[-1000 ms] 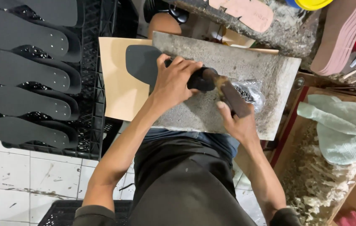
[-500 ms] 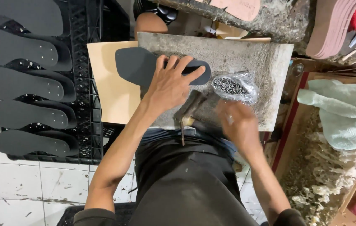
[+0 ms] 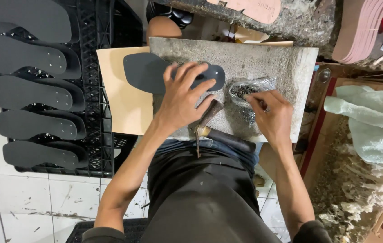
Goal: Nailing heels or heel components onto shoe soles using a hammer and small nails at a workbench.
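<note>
A dark grey shoe sole (image 3: 148, 72) lies across a grey stone slab (image 3: 272, 63) resting on my lap. My left hand (image 3: 183, 99) presses flat on the sole's right end, fingers spread. A hammer (image 3: 205, 123) lies on the slab's near edge beside that hand, untouched. My right hand (image 3: 270, 114) reaches with pinched fingertips into a clear plastic bag of small nails (image 3: 245, 90) on the slab; whether it holds a nail is hidden.
A tan board (image 3: 124, 94) lies under the sole at the slab's left. A black crate (image 3: 97, 112) on the left carries several dark soles (image 3: 25, 56). A pale green cloth (image 3: 371, 121) and scraps lie right; stacked pink soles (image 3: 358, 27) stand top right.
My right hand put the hammer down on the slab's near edge and moved to the bag of nails. My left hand stays pressed on the sole.
</note>
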